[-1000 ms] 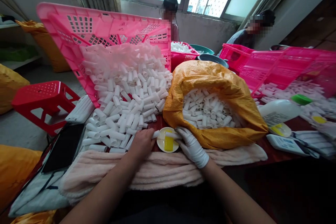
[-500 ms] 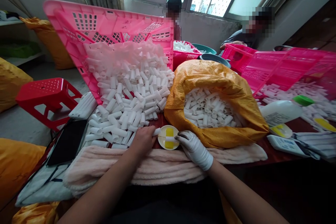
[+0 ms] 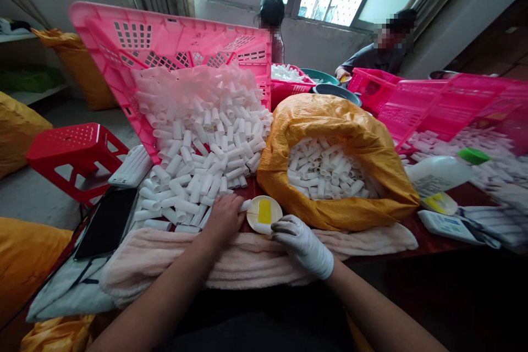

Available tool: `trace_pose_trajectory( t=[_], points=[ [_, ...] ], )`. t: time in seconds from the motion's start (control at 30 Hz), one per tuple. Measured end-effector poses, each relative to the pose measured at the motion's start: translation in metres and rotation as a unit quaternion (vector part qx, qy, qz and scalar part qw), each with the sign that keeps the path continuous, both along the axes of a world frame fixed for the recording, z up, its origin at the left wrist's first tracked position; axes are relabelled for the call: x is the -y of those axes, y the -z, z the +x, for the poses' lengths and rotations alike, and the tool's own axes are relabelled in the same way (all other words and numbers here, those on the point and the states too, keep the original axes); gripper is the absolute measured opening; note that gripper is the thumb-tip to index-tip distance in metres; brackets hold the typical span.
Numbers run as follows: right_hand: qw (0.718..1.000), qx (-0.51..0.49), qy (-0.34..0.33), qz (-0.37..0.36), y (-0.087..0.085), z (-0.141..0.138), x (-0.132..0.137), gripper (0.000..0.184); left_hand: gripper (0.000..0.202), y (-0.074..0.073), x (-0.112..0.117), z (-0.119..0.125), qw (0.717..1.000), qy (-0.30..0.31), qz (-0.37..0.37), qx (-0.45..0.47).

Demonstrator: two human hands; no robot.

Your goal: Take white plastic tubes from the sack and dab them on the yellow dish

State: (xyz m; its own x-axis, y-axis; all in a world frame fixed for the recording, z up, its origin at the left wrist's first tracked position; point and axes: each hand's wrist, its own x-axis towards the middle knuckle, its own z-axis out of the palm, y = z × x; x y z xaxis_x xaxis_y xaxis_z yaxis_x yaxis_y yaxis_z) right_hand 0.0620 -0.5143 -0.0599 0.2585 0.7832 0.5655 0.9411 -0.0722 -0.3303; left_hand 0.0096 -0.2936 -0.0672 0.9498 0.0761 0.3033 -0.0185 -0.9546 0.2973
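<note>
My bare left hand [image 3: 223, 219] rests on the pink towel [image 3: 247, 264], its fingers closed round a short white plastic tube [image 3: 245, 205] whose end pokes out beside a small white dish [image 3: 264, 213] with a yellow block in it. My right hand [image 3: 297, 242], in a white glove, lies on the towel just right of the dish with its fingers curled; I cannot make out anything in them. A heap of white tubes [image 3: 202, 137] spills from a tilted pink basket [image 3: 165, 49] ahead of my left hand. An orange sack [image 3: 342, 170] of tubes sits ahead of my right hand.
A black phone [image 3: 106, 223] and a red stool [image 3: 70, 157] are on the left. A white bottle with a green cap [image 3: 443, 170], more pink baskets [image 3: 429, 104] and tubes are on the right. Two other people sit at the far side by the window.
My gloved right hand has drawn back from over the dish toward me and now lies on the towel. The left hand has stayed in place with its tube.
</note>
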Motion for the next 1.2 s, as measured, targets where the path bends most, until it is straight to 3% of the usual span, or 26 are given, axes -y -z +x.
trace_pose_trajectory(
  t=[0.07,0.13,0.23,0.3,0.37,0.47,0.57,0.63,0.77,0.83,0.9,1.0,1.07,1.13,1.2],
  points=[
    [0.987,-0.108,0.041,0.111,-0.003,-0.005,-0.003,0.026,0.016,-0.005,0.0,-0.002,1.0,0.005,-0.005,0.025],
    [0.948,-0.217,0.09,0.215,-0.005,-0.005,-0.007,0.027,0.02,-0.009,0.001,-0.004,0.999,0.03,-0.033,0.028],
    [0.911,-0.3,0.105,0.263,-0.012,-0.001,-0.01,0.023,0.021,-0.016,0.006,-0.008,0.99,0.091,-0.103,0.012],
    [0.918,-0.298,0.084,0.248,-0.02,0.001,-0.009,0.018,0.019,-0.02,0.012,-0.011,0.982,0.124,-0.14,-0.002],
    [0.943,-0.264,0.042,0.2,-0.03,0.001,-0.006,0.013,0.016,-0.024,0.018,-0.015,0.978,0.147,-0.144,-0.027],
    [0.964,-0.238,0.04,0.114,-0.039,0.001,-0.004,0.013,0.016,-0.026,0.028,-0.021,0.988,0.13,-0.081,-0.028],
    [0.934,-0.315,0.155,0.068,-0.036,0.003,-0.011,0.03,0.02,-0.024,0.039,-0.025,0.996,0.091,0.002,0.008],
    [0.908,-0.362,0.206,0.046,-0.03,0.003,-0.019,0.042,0.024,-0.022,0.046,-0.028,0.994,0.098,0.036,-0.009],
    [0.906,-0.363,0.212,0.049,-0.021,-0.005,-0.028,0.041,0.031,-0.027,0.052,-0.031,0.988,0.113,0.043,-0.099],
    [0.91,-0.359,0.194,0.066,-0.019,-0.012,-0.025,0.039,0.034,-0.032,0.05,-0.032,0.981,0.125,-0.007,-0.148],
    [0.918,-0.349,0.174,0.078,-0.018,-0.02,-0.02,0.038,0.036,-0.037,0.048,-0.033,0.959,0.161,-0.106,-0.206],
    [0.941,-0.295,0.146,0.077,-0.02,-0.029,-0.013,0.036,0.037,-0.041,0.048,-0.033,0.88,0.258,-0.286,-0.277],
    [0.957,-0.245,0.135,0.074,-0.024,-0.033,-0.008,0.033,0.035,-0.044,0.051,-0.032,0.828,0.316,-0.364,-0.288],
    [0.962,-0.219,0.148,0.074,-0.031,-0.038,0.001,0.027,0.033,-0.047,0.055,-0.032,0.811,0.343,-0.387,-0.275],
    [0.952,-0.216,0.203,0.072,-0.035,-0.046,0.021,0.019,0.036,-0.053,0.055,-0.035,0.824,0.345,-0.364,-0.264]
  ],
)
